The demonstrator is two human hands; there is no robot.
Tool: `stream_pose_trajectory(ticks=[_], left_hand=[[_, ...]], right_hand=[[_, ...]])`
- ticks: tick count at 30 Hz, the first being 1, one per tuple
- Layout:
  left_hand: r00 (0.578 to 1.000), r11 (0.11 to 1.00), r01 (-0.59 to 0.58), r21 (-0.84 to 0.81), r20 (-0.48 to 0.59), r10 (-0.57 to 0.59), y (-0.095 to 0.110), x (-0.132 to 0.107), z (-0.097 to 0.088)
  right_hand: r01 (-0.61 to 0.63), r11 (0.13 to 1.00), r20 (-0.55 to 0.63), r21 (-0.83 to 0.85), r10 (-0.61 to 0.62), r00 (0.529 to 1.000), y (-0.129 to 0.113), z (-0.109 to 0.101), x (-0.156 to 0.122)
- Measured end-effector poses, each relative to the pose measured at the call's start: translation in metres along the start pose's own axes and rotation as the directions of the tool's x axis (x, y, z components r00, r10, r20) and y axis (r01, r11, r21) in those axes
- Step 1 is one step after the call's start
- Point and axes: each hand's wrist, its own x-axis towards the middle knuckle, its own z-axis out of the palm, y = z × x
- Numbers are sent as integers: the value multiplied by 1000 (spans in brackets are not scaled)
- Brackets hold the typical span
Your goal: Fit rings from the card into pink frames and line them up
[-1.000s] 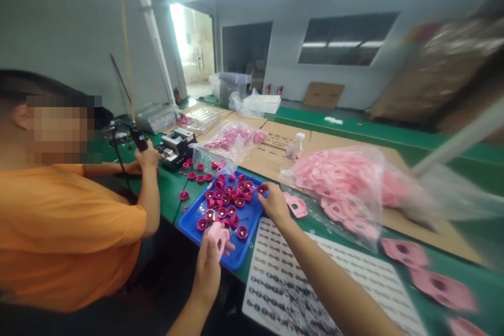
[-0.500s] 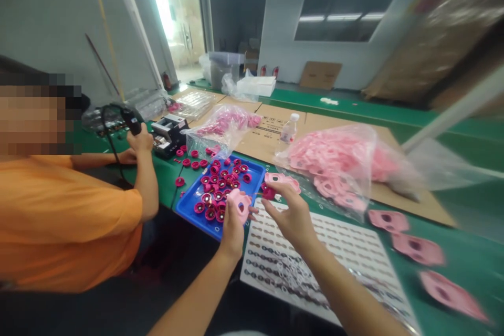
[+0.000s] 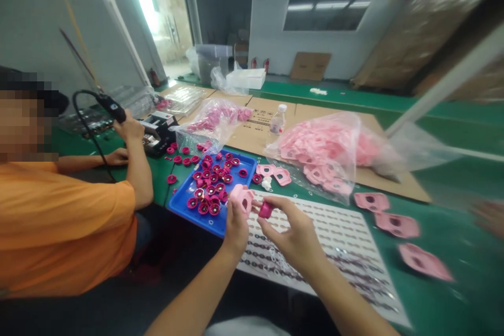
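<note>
My left hand [image 3: 236,233] is closed around a pale pink plastic shell [image 3: 243,200] with a dark hole in it. Between the thumb and fingers of my right hand [image 3: 297,233] is a small magenta round cap [image 3: 265,210], right beside the shell. Whether cap and shell touch, I cannot tell. A blue tray [image 3: 176,211] behind my left hand bears several magenta caps [image 3: 214,178] with metal centres. Under my forearms lies a white sheet [image 3: 346,226] with rows of small dark metal pieces and some white rings.
A co-worker in an orange shirt [image 3: 71,231] grips a black corded tool [image 3: 112,107] at left. Bags of pink shells [image 3: 318,139] and magenta parts [image 3: 216,118], a bottle [image 3: 277,119] and loose shells [image 3: 423,261] lie about. A blurred hand [image 3: 490,215] shows at far right.
My right hand has come back toward me and closer to the left, with the magenta cap now beside the shell. The co-worker's tool is tilted differently. A blurred hand has appeared at far right.
</note>
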Motion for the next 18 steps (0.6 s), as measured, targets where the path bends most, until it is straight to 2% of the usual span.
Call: stream_pose_trajectory(ticks=[5,10,18], left_hand=[[993,995,-91,28,73,89,-1,-6,1],[983,985,-159,69,102,151,-1,-8,2],[970,980,-190,64,167,177,0,-13,7]], right_hand=[[-84,991,-35,109,88,995,-3,3,-2],[-158,954,40,254,152,988,-2,3,-4],[-188,941,50,282,181,982,1,-2,-8]])
